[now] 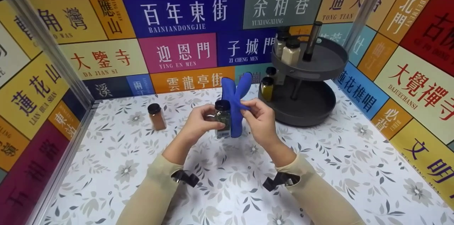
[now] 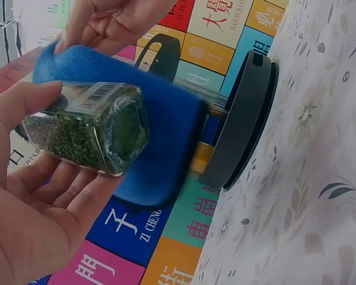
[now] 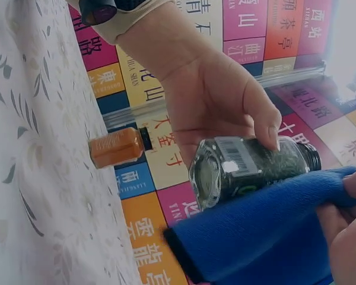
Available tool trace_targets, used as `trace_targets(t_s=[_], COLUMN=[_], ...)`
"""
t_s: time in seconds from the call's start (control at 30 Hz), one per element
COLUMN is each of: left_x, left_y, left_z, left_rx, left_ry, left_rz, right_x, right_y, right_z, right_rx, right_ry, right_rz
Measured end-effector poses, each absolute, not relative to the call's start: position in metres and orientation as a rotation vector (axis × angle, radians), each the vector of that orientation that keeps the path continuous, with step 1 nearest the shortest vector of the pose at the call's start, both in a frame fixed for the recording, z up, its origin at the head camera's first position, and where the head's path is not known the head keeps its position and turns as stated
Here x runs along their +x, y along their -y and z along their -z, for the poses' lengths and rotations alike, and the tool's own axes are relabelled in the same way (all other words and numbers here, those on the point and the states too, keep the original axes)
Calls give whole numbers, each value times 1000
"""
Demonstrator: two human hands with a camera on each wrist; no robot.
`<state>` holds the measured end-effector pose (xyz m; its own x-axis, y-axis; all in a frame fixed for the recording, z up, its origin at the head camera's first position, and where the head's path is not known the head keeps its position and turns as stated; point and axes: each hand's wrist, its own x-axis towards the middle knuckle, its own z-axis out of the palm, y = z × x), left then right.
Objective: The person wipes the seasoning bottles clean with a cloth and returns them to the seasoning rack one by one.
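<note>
Above the table, my left hand (image 1: 203,121) grips a clear glass spice jar (image 1: 223,120) with a black cap and dried green herbs inside. In the left wrist view the jar (image 2: 86,127) shows its base and a barcode label. My right hand (image 1: 260,117) pinches a blue cloth (image 1: 236,106) between thumb and fingers. The cloth (image 3: 267,228) hangs alongside the jar, against or very near its side. To the left on the table stands a second jar (image 1: 157,118) of orange-brown spice with a black cap, apart from both hands.
A dark grey two-tier round rack (image 1: 301,118) stands at the back right. Its upper tray holds a jar of pale powder (image 1: 291,52) and another jar; on the lower tray is a jar with yellow contents (image 1: 267,89). Walls of coloured sign panels (image 1: 177,12) border the patterned tabletop (image 1: 227,189).
</note>
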<state>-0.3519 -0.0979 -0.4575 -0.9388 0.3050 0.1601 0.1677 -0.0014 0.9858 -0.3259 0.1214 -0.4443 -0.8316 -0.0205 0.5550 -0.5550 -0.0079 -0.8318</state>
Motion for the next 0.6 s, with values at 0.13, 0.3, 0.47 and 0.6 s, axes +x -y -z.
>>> trace_targets(t_s=[0.13,0.3,0.47,0.6], left_x=[-352,-351,-349,-349], left_y=[98,101,104,101], left_z=[457,455,453,455], left_rx=[499,487,509,533], left_ry=[-2183,-2209,-2249,-2218], left_rz=[-2073,-2113,-2116,-2118], right_x=[-328,-326,-324,-323], right_y=[-122,-123,-122,-119], right_z=[448,447,445,443], right_rx=[577,524,517,435], right_ry=[1986,2360,2625,2495], right_rz=[-1875,-1803,-1766,-1763])
